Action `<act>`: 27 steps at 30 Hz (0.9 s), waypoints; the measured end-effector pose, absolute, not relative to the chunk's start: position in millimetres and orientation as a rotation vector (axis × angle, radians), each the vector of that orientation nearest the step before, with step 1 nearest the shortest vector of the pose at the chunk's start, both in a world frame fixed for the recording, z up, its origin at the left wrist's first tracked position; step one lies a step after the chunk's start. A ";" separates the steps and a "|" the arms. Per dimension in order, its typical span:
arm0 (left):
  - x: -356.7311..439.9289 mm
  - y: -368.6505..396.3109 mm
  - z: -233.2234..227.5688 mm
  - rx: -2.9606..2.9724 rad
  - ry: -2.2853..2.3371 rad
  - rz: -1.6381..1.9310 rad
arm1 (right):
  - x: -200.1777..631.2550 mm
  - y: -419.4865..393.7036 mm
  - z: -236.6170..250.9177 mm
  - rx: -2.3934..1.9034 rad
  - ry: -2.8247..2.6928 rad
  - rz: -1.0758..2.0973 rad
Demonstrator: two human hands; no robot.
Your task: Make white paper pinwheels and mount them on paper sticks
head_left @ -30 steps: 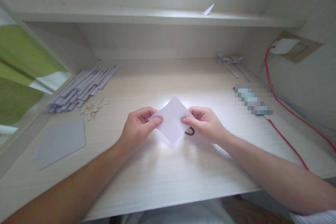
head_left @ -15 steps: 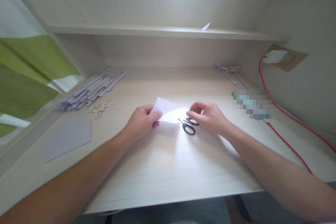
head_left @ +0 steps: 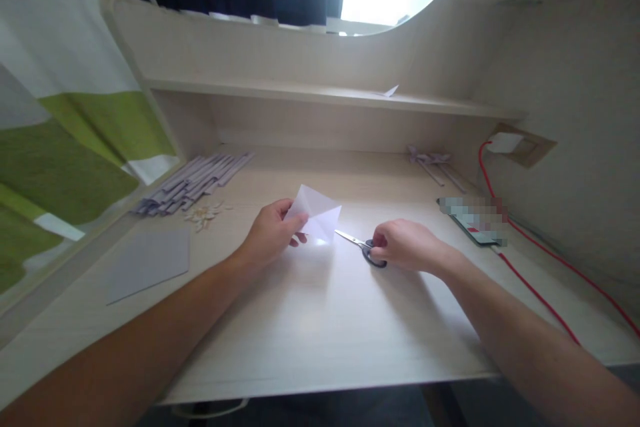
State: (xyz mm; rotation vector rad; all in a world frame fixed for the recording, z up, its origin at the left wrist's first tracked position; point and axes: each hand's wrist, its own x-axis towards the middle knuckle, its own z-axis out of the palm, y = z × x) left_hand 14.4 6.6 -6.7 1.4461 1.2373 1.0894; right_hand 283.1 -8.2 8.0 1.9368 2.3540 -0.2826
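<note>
Holding paper, gripping scissors

Pinching a white folded paper (head_left: 315, 217) at its left corner, the left hand (head_left: 273, 233) keeps it lifted just above the bench (head_left: 320, 333), fingers closed on the sheet. Right hand (head_left: 405, 247) is curled shut around the black handles of small scissors (head_left: 361, 245); blades lie low, nearly on the bench, tips pointing left toward the paper's lower edge, just short of it. Cannot tell whether the blades are parted.

Risks, as judged:
- paper is held by one corner only, so it may sag or swing when the blades meet it, giving a crooked cut
- blade tips point toward the left hand's fingers; a quick push could nick them
- strong glare on the paper washes out any fold line, so the cut may miss it

Surface and room: pale wood-grain bench, smooth, brightly lit at the middle. Far left, a bundle of grey paper strips (head_left: 193, 181) with small pale scraps (head_left: 204, 213) beside it; nearer, a flat grey sheet (head_left: 149, 263). Far right, a few loose strips (head_left: 434, 163), a blurred flat object, and a red cable (head_left: 530, 267) running up to a wall socket (head_left: 520, 145). Shelf (head_left: 300, 92) above carries a paper scrap. Green and white cloth (head_left: 65, 153) at left; dark curtain and bright window overhead
</note>
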 end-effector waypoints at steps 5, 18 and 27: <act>5.3 13.9 -5.3 1.331 1.175 1.105 | 289.4 -8.4 13.4 1.824 2.344 -0.216; 3.7 12.9 -5.3 1.301 1.152 0.951 | 278.0 -14.6 24.6 1.614 2.335 -0.136; 4.7 9.7 -4.5 1.343 1.173 1.038 | 293.2 -9.0 27.5 1.801 2.431 -0.515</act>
